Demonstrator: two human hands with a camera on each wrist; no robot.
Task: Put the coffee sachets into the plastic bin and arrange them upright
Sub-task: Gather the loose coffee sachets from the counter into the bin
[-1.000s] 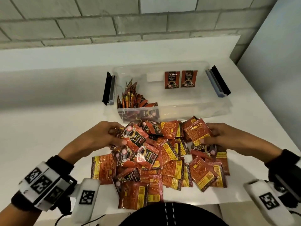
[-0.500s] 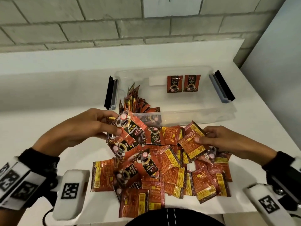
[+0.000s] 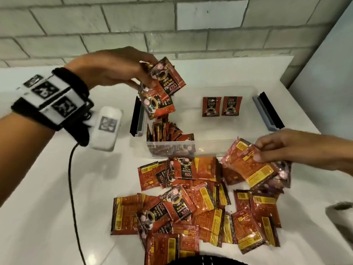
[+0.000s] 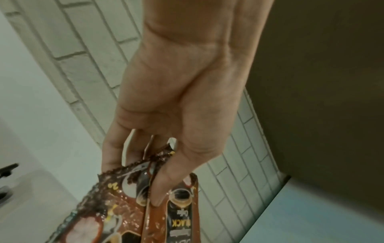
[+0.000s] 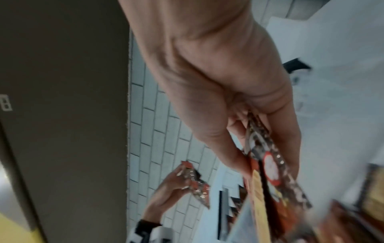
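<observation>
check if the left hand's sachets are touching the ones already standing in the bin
Apart. In the head view the sachets gripped by the left hand hang above the bin, with a clear strip of bin wall visible between their lower edge and the upright row.

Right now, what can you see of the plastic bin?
The plastic bin is clear, rectangular and lidless, with a dark latch handle at each short end. It sits on the white counter behind the loose sachets. Sachets stand packed at its left end; two more stand at the back wall. Neither hand touches it.
</observation>
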